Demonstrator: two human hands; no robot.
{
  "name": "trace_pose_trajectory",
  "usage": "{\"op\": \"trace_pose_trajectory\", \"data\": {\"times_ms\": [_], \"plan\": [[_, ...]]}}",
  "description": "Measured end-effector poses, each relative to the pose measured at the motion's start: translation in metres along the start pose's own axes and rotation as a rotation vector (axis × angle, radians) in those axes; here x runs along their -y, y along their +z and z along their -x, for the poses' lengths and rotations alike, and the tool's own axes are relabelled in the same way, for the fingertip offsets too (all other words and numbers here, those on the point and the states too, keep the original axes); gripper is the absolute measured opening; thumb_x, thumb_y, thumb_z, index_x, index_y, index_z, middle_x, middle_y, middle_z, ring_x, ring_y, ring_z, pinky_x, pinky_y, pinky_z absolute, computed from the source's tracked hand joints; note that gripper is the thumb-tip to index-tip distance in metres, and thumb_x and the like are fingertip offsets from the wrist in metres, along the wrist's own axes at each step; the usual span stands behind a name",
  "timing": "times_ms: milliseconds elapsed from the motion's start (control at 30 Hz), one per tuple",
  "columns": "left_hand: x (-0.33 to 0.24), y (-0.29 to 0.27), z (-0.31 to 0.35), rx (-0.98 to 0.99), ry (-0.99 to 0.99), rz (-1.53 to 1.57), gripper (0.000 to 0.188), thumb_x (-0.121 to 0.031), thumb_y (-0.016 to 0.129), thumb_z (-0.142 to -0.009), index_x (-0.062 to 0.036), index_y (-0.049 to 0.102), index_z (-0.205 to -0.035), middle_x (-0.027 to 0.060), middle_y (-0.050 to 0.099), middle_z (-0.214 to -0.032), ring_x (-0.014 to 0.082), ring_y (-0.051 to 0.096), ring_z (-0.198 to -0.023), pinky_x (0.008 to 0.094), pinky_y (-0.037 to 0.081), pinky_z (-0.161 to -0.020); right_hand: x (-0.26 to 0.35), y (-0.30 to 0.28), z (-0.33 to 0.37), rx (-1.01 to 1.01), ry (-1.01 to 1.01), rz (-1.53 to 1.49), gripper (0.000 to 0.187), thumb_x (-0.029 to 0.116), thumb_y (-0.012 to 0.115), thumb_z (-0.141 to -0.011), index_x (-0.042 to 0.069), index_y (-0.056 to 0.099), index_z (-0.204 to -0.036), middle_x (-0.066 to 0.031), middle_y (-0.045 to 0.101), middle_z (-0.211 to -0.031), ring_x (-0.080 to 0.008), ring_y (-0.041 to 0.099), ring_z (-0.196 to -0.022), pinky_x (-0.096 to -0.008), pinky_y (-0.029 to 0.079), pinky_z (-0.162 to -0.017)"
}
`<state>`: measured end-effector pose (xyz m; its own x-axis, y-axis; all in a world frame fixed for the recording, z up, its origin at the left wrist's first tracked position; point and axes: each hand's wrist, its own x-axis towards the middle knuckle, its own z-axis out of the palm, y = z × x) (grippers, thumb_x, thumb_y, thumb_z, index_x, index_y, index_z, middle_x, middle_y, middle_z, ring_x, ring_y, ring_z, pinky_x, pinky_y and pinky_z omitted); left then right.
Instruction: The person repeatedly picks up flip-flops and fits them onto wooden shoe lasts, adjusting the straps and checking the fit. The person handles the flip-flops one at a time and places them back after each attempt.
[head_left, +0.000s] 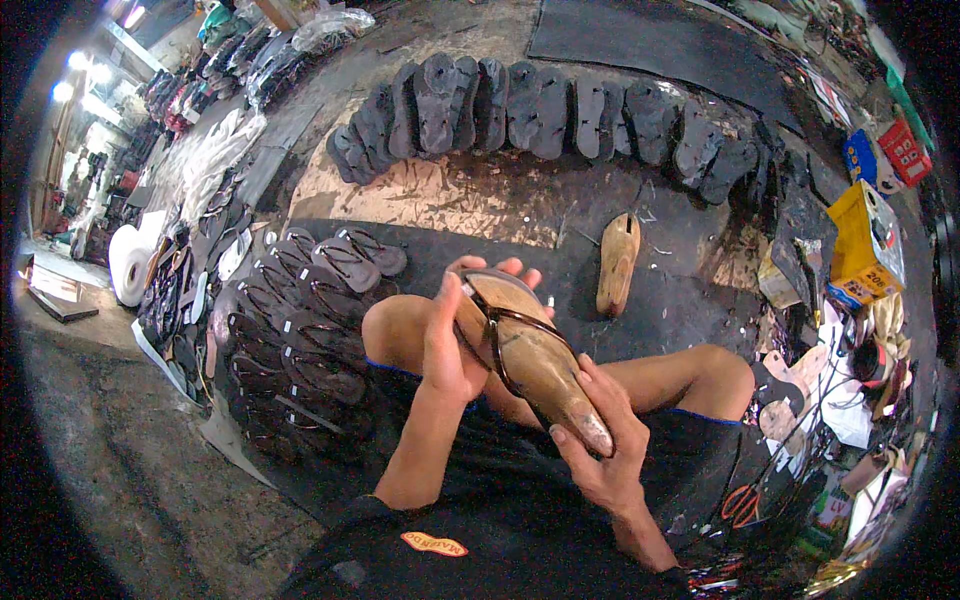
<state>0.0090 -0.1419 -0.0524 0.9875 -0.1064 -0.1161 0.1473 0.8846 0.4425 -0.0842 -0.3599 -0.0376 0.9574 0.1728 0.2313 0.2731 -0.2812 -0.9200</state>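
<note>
A wooden shoe last (535, 365) lies tilted across my lap between both hands. Thin dark sandal straps (530, 319) run over it, and a dark sole edge shows along its side. My left hand (455, 340) cradles the wide toe end, thumb on the near side and fingertips coming out beyond the far edge. Round the narrow heel end my right hand (608, 435) is wrapped, its thumb close to the tip. On the dark mat ahead, a second wooden last (618, 262) rests by itself, touched by neither hand.
Dark soles (437, 105) stand in a curved row at the back. Strapped sandals (310, 330) lie grouped at my left. To the right are a yellow box (866, 245), a red box (905, 152), scissors with orange handles (741, 506) and heaped scraps (845, 400).
</note>
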Motion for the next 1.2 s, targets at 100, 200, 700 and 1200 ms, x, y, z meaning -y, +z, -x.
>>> {"op": "trace_pose_trajectory", "data": {"times_ms": [100, 200, 700, 1200], "plan": [[0.008, 0.012, 0.000, -0.071, 0.067, -0.231, 0.035, -0.041, 0.053, -0.113, -0.0250, 0.048, -0.143, 0.0151, 0.054, -0.154, 0.0397, 0.051, -0.146, 0.0762, 0.044, -0.114, -0.002, 0.009, -0.012, -0.063, -0.080, 0.093, 0.065, 0.013, 0.086, -0.087, 0.002, 0.063, -0.147, -0.0282, 0.055, -0.158, -0.0417, 0.057, -0.145, -0.0508, 0.041, -0.122], [0.019, -0.001, 0.002, -0.133, 0.080, -0.250, 0.053, -0.052, 0.050, -0.112, -0.0258, 0.041, -0.157, 0.0155, 0.048, -0.163, 0.0373, 0.049, -0.149, 0.0691, 0.047, -0.116, -0.025, 0.024, -0.005, -0.074, -0.009, -0.143, 0.065, 0.013, 0.086, -0.087, 0.005, 0.064, -0.146, -0.0262, 0.054, -0.159, -0.0433, 0.058, -0.142, -0.0504, 0.046, -0.118], [0.013, 0.057, 0.101, -0.403, -0.446, -0.418, 0.075, -0.057, 0.055, -0.102, -0.0019, 0.050, -0.153, 0.0180, 0.064, -0.143, 0.0288, 0.066, -0.127, 0.0435, 0.052, -0.111, -0.033, 0.030, 0.047, 0.209, 0.557, -0.491, 0.047, 0.035, 0.040, -0.120, -0.001, 0.068, -0.112, -0.0067, 0.070, -0.101, -0.0138, 0.062, -0.095, -0.0294, 0.050, -0.088], [0.028, 0.046, 0.077, -0.125, -0.340, -0.859, 0.081, -0.033, 0.079, -0.089, -0.0003, 0.045, -0.155, 0.0139, 0.062, -0.138, 0.0235, 0.059, -0.129, 0.0408, 0.048, -0.112, -0.014, 0.037, 0.029, -0.205, 0.940, -1.295, 0.057, 0.049, 0.066, -0.107, 0.008, 0.060, -0.145, -0.0114, 0.073, -0.129, -0.0212, 0.072, -0.115, -0.0365, 0.056, -0.108]]}}
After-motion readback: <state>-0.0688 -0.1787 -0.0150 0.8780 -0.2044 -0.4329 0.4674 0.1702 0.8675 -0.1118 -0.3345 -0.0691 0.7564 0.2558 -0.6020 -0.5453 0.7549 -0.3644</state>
